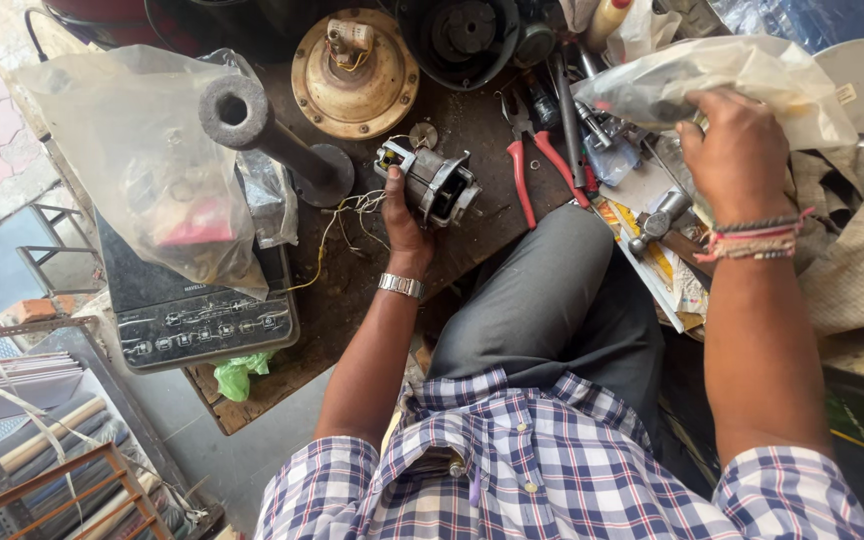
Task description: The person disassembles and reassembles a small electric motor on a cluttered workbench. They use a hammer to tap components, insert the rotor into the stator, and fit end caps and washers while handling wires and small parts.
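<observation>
Left hand [404, 222] clamps the small motor [432, 183], wires loose — right hand [737, 150] grips the plastic bag [742, 75]; pliers [532, 160] lie untouched.

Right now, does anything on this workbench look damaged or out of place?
Yes. The small electric motor in the left hand trails loose, tangled wires across the bench. The right hand grips a crumpled plastic bag. Red-handled pliers lie among scattered tools.

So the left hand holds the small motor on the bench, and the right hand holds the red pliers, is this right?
Not quite. In the head view the right hand grips a clear plastic bag; the red pliers lie untouched on the bench. The left hand does hold the small motor.
</observation>
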